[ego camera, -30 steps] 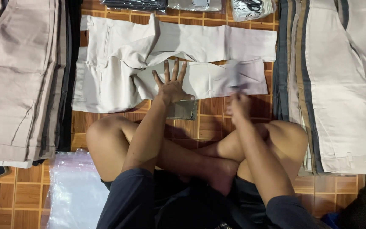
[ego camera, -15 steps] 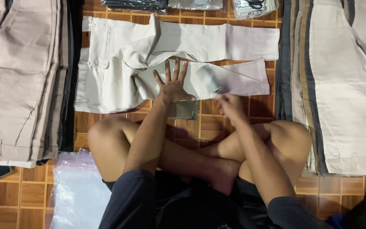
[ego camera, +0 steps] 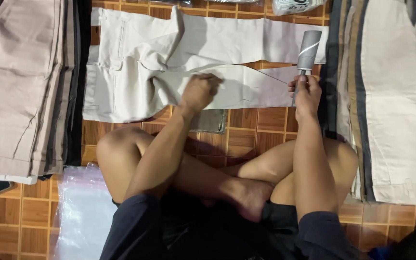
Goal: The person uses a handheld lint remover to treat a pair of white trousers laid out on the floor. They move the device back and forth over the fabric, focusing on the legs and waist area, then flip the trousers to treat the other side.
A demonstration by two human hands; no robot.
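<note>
On the tiled floor [ego camera: 246,139] before your crossed legs, the pale trousers [ego camera: 140,72] lie spread flat, with stacks of folded trousers [ego camera: 20,86] on either side. Your left hand [ego camera: 199,91] rests curled on the near leg of the pair, pinning it. Your right hand [ego camera: 307,94] grips a lint roller [ego camera: 308,50] upright at the cuff end. Roll without that pin and the cloth could bunch and crease.

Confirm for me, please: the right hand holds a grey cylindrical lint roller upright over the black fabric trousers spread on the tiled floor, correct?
Not quite: the head view shows the trousers are cream fabric, not black. The right hand does hold the grey cylindrical lint roller upright over them.
</note>
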